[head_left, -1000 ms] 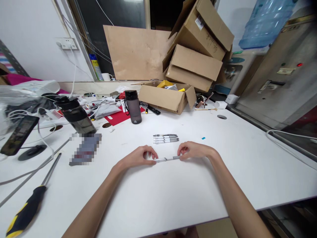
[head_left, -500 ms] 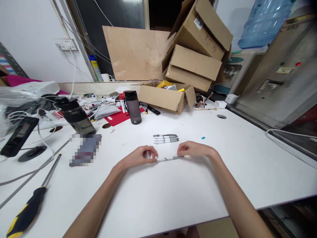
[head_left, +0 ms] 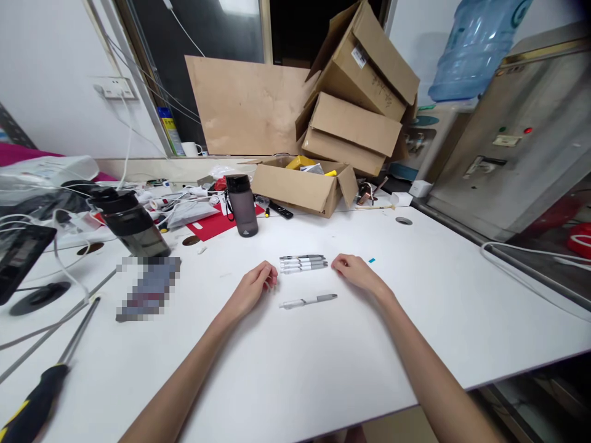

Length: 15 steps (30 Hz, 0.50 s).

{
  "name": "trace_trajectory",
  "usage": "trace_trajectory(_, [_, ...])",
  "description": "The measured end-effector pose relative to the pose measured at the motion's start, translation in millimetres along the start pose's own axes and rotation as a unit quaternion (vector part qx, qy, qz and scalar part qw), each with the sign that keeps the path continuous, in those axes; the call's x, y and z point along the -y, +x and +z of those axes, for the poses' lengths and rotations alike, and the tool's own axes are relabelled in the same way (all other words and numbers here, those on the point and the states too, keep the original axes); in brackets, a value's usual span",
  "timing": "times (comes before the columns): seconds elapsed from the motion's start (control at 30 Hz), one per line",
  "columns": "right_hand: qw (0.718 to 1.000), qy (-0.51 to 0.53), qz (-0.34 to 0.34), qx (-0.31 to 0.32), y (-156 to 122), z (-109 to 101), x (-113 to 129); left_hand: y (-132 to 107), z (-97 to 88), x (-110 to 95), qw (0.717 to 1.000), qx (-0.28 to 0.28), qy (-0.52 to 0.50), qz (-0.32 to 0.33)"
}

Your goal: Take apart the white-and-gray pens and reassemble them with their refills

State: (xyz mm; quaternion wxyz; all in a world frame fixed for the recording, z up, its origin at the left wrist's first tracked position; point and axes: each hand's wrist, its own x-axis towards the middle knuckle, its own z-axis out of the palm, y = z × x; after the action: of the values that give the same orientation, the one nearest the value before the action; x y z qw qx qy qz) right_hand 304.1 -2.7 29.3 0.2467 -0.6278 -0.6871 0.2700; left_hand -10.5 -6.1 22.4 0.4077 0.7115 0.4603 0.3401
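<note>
Several white-and-grey pens lie side by side in a row on the white table. Nearer to me, a single pen of the same look rests by itself, touched by neither hand. My left hand is at the left ends of the row, fingers loosely curled and a little apart, with nothing seen in them. At the right ends of the row is my right hand, its fingers bent and also holding nothing visible. A small gap seems to separate each hand from the pens.
A dark bottle and an open cardboard box stand behind the pens. To the left are another bottle, a pixelated flat object and a screwdriver. A blue scrap lies right of the row.
Both hands have let go of the single pen, which now lies on the table. They have moved forward to either end of the pen row. The view has shifted slightly.
</note>
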Motion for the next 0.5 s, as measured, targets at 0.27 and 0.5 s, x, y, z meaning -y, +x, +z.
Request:
trace_trajectory(0.27, [1.0, -0.009, 0.011, -0.016, -1, 5, 4, -1, -0.3, 5, 0.991, -0.041, 0.107, -0.067])
trace_trajectory(0.5, [0.999, -0.015, 0.015, -0.025, -1, 8, 7, 1, -2.0, 14, 0.994, -0.013, 0.043, -0.095])
